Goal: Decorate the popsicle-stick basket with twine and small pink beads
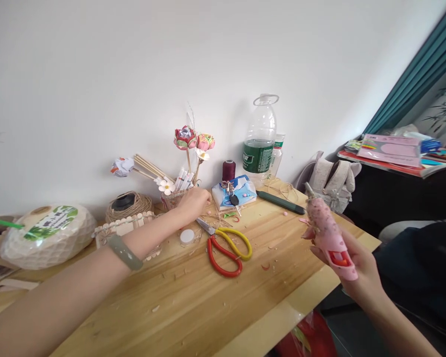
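Your right hand [362,265] grips the rounded pink glue gun [329,230], metal nozzle pointing far, at the table's right end. Your left hand [191,204] reaches to the woven basket [170,201]; its fingertips are hidden, so I cannot tell their grip. Smooth, scrap-dotted wooden tabletop [193,307] spans from the loop-handled steel scissors [214,231] to the near edge.

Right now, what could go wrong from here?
The left hand is close to the scissors, so it might catch their tips. It could also knock the basket near it, perhaps disturbing the flowers. If hot, the nozzle of the pink glue gun in the right hand might burn skin.
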The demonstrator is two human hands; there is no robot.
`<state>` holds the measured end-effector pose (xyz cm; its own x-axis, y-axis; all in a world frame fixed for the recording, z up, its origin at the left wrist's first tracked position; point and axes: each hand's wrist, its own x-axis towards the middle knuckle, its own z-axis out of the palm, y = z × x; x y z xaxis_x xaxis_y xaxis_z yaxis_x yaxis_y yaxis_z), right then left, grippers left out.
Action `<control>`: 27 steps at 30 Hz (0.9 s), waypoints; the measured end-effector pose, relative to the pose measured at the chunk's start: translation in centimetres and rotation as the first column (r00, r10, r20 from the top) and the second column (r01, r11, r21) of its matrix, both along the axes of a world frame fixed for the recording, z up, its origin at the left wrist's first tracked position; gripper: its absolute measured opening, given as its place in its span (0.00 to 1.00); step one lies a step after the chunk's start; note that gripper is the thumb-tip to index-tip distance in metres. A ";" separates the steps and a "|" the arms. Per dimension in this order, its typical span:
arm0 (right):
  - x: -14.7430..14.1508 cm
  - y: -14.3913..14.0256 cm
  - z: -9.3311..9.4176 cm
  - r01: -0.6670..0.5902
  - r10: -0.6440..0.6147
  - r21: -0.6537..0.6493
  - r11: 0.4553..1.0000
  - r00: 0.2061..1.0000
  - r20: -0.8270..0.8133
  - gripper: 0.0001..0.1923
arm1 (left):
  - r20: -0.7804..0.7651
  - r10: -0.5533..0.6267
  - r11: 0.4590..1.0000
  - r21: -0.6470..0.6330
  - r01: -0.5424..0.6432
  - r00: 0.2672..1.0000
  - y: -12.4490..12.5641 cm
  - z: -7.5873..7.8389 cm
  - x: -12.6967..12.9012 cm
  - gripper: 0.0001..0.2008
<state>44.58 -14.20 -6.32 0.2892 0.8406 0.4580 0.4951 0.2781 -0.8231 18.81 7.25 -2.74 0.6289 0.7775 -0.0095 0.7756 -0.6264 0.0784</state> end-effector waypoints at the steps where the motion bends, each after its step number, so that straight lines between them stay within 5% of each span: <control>1: 0.0 0.0 0.1 -0.003 0.003 0.009 1.000 0.999 -0.041 0.12 | -0.008 -0.006 1.000 -0.009 0.006 1.000 0.1 -0.2 0.1 0.15; 8: -0.4 0.3 2.3 0.065 -0.010 0.173 0.983 0.954 -0.299 0.15 | -0.007 0.009 0.996 -0.093 -0.010 1.000 -0.1 -1.3 1.1 0.15; 14: -0.6 -0.1 4.3 0.082 -0.002 0.219 0.972 0.939 -0.343 0.12 | 0.098 0.057 0.981 -0.190 -0.038 0.994 -0.5 -1.8 1.5 0.15; 20: -1.2 -0.8 6.0 0.119 -0.039 0.315 0.942 0.968 -0.249 0.14 | 0.281 0.134 0.939 -0.343 -0.031 0.950 -0.5 0.2 1.6 0.14; 23: -1.9 -0.7 6.8 0.111 -0.027 0.382 0.917 0.975 -0.219 0.17 | 0.406 0.191 0.900 -0.436 0.006 0.894 -2.7 2.0 1.2 0.12; 27: -3.1 0.0 6.3 0.027 0.050 0.350 0.936 0.977 -0.208 0.18 | 0.537 0.305 0.826 -0.561 0.063 0.787 -8.5 3.3 -0.8 0.09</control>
<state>41.53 -14.23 -0.03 0.4024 0.6420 0.6527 0.3166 0.5714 -0.7572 18.01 -1.25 0.55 0.5496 0.8289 -0.1040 0.5224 -0.2438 0.8171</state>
